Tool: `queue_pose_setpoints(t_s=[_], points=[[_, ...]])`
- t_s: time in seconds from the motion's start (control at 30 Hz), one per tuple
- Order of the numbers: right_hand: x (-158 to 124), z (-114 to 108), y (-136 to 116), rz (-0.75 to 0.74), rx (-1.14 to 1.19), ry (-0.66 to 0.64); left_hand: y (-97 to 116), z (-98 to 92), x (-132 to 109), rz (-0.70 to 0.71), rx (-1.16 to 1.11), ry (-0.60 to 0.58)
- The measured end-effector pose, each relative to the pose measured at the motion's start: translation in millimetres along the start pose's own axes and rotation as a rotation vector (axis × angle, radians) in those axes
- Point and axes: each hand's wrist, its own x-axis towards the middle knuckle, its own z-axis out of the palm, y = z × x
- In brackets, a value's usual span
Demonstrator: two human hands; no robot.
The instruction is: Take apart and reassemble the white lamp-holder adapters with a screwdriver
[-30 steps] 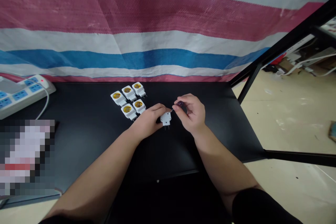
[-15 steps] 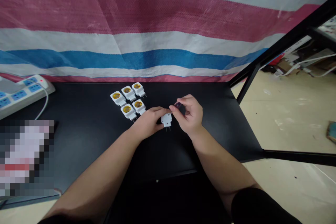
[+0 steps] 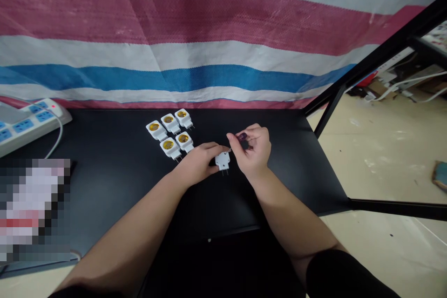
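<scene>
My left hand (image 3: 198, 162) is closed on a small white plug adapter (image 3: 222, 160) with two metal prongs pointing toward me, held just above the black table (image 3: 115, 172). My right hand (image 3: 252, 151) pinches a small dark tool (image 3: 242, 137) with a thin metal tip touching the adapter's upper right edge. Several more white plug adapters with yellow centres (image 3: 169, 132) lie in two rows on the table just left of my left hand.
A white power strip with blue sockets (image 3: 24, 123) and its cord sits at the far left. A blurred-out patch (image 3: 35, 209) covers the near left. A striped tarp (image 3: 195, 42) hangs behind the table. The black table frame (image 3: 366, 67) rises at right, beyond it the floor.
My right hand has turned the small tool slightly between its fingers and shifted a little; the adapter in my left hand has barely moved.
</scene>
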Motion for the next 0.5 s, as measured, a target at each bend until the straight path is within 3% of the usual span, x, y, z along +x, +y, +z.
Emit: queue_pose_setpoints(t_s=[0.17,0.37,0.5], points=[[3.5,-4.3,-3.9,0.076,0.149,-0.089,-1.1,-1.7,-0.1,0.002,-0.009,-0.011],[8.1,-14.0,-7.6,0.224,0.361,-0.422,-0.1,-5.5,-0.8,-0.024,-0.024,-0.026],[10.7,-9.4,-6.5,0.386,0.65,-0.405,0.2,-3.8,-1.3,-0.012,-0.034,-0.02]])
